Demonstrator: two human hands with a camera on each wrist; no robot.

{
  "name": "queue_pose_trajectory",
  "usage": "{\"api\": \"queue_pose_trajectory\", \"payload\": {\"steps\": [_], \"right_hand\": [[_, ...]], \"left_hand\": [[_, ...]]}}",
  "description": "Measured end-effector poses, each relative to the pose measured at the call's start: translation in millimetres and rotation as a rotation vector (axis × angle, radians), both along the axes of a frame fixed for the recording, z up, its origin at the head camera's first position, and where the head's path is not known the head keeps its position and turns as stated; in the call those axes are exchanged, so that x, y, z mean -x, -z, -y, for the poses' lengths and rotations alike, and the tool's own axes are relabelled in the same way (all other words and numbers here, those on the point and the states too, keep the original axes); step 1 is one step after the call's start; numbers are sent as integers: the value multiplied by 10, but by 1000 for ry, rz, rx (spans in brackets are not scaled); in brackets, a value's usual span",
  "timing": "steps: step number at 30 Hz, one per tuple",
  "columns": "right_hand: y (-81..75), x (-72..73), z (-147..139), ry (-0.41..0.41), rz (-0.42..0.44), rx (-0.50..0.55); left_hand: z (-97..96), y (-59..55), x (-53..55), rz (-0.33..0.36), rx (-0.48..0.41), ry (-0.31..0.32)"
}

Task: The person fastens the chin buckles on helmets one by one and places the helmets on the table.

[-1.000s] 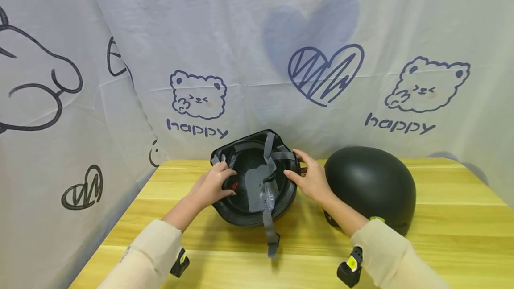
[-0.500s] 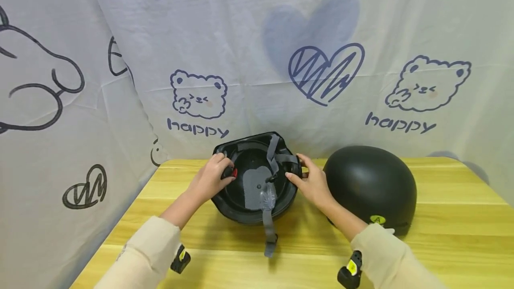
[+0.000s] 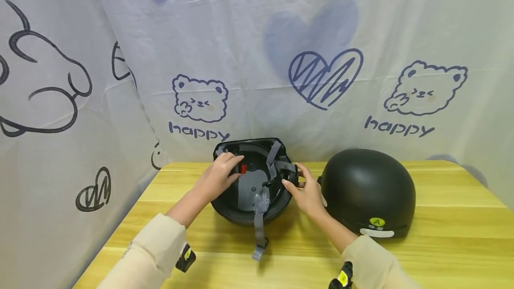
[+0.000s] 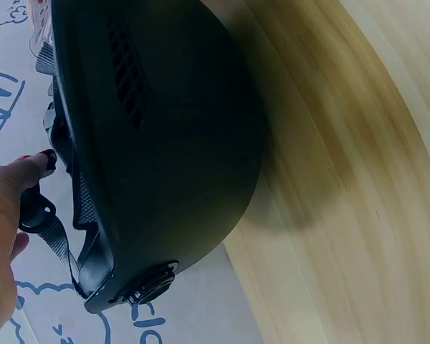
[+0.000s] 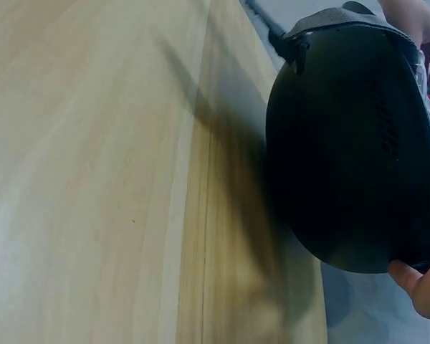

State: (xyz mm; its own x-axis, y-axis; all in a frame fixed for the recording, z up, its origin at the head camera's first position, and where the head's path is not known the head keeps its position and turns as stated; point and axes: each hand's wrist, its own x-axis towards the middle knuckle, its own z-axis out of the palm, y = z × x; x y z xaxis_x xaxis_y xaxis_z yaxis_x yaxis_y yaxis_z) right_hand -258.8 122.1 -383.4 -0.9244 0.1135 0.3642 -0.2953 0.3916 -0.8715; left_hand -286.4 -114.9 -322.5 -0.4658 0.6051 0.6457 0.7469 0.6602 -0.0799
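The buckle rose, pinched by the left hand; the right hand gripped the stiff-looking helmet by its rim.

The left forearm rises from the lower left of the head view and leans right; the right forearm slants up and left. Below and left of centre, the left hand pinches, thumb under bent fingers. Lower, right of centre, the right hand grips, thumb and forefinger parted. Cream sleeves cover both arms toward the bottom edge.
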Motion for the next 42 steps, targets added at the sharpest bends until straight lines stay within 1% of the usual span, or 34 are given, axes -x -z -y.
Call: {"api": "queue_pose_trajectory", "payload": {"steps": [4, 7, 12, 16, 19, 20, 21, 22, 25, 26, 28, 30, 32, 34, 36, 38, 42], "right_hand": [[27, -6, 36, 12, -10, 8], [62, -5, 67, 17, -31, 26], [124, -13, 109, 27, -79, 36], [121, -40, 115, 13, -67, 18], [101, -83, 113, 19, -80, -31], [99, -99, 113, 32, -114, -63], [97, -116, 114, 39, -170, -92], [101, -133, 113, 43, -247, -128], [131, -178, 117, 45, -560, -281], [140, -191, 118, 37, -672, -333], [151, -218, 123, 11, -865, -412], [151, -245, 136, -16, -1018, -458], [151, -277, 151, -40, -1143, -493], [156, -312, 169, -67, -1237, -520], [173, -352, 182, -102, -1287, -547], [199, -395, 189, -144, -1296, -561], [258, -464, 194, -226, -1288, -587]], "left_hand": [[7, 1, 5, -13, -15, -2], [11, 10, 5, 7, -37, -16], [38, 69, 1, 31, -45, -53], [72, 97, 4, 0, -86, -46], [107, 105, 25, -39, -114, -40], [120, 108, 38, -49, -118, -39], [136, 112, 49, -58, -119, -41], [152, 114, 56, -66, -117, -46], [201, 126, 64, -77, -118, -58], [215, 129, 63, -78, -118, -61], [236, 134, 54, -83, -107, -71], [249, 137, 45, -87, -96, -74], [257, 140, 41, -97, -82, -75], [264, 141, 35, -108, -74, -73], [272, 146, 32, -113, -72, -69], [282, 157, 25, -113, -73, -65], [310, 193, 7, -121, -70, -56]]}}
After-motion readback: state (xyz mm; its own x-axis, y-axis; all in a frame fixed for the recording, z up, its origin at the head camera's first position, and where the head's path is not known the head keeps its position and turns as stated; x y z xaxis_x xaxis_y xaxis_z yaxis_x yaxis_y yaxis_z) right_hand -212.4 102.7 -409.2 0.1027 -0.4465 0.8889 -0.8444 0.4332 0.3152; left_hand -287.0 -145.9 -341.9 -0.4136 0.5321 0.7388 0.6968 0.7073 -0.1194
